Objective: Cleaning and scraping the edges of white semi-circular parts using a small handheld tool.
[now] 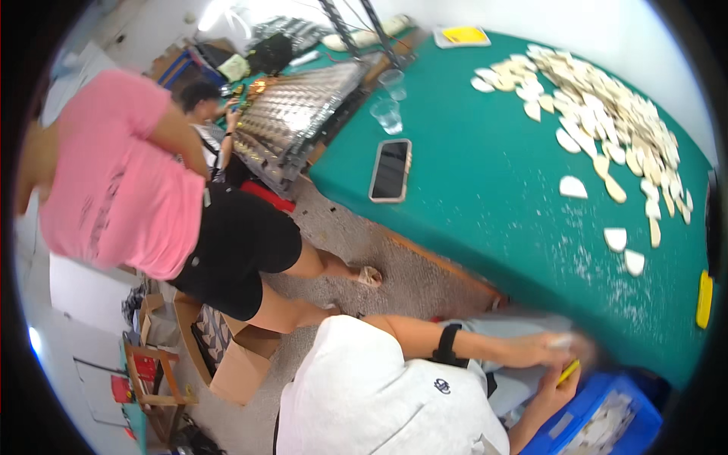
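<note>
At the lower right, beside the table edge, my left hand [542,349], with a black band on its wrist, is closed round a small whitish piece [562,341], smeared by motion. Just below it my right hand [556,388] grips a slim yellow-handled tool [569,371]; its working end is hidden. Both hands are close together above a blue bin [557,431] with white scraps [607,425] in it. Nearest on the green table [470,174] lie a few flat cream-white pieces with one rounded end [615,240].
A large heap of similar pieces [599,98] covers the table's far right. A phone [390,171], clear plastic cups [387,116] and a yellow object [704,299] lie on it. A person in pink [121,174] stands left by an open carton [241,371]; another person [205,114] works behind.
</note>
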The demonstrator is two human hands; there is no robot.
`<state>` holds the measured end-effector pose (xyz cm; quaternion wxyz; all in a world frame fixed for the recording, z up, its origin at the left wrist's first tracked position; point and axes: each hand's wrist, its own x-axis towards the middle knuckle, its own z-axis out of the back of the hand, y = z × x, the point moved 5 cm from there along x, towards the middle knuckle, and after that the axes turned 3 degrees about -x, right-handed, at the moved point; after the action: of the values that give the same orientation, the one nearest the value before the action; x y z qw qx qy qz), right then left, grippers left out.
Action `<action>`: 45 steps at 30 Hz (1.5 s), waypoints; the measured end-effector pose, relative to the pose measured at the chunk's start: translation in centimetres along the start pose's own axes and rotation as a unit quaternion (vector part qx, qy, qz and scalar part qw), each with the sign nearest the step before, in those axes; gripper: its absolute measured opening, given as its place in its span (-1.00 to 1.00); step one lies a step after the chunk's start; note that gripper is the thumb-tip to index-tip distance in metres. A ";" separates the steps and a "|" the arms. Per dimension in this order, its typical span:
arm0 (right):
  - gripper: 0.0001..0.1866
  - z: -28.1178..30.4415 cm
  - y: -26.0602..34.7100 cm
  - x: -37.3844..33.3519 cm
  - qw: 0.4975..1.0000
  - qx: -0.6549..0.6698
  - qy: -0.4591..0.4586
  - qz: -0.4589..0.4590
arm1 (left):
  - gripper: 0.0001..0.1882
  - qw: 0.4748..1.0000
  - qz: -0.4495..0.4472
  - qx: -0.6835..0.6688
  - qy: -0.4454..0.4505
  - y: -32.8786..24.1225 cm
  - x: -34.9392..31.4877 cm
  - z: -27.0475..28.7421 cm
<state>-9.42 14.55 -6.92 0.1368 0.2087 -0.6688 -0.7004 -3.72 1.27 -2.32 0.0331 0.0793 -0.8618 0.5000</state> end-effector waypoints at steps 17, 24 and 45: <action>-0.69 -1.2 9.3 -0.9 0.933 -0.310 -0.003 0.181 | -0.62 0.967 0.034 0.229 -0.106 -1.3 0.2 2.2; -0.69 -2.2 9.9 -1.0 0.894 -0.379 0.012 0.238 | -0.68 0.939 -0.035 0.329 -0.090 -1.8 0.2 2.2; -0.72 -1.7 9.9 -1.4 0.878 -0.405 0.014 0.256 | -0.66 0.904 -0.081 0.410 -0.088 -2.2 0.3 2.2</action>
<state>-8.27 13.01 3.07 0.3932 -0.0334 -0.3550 -0.8475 -3.62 -1.69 -1.48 -0.0382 0.1990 -0.5709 0.7956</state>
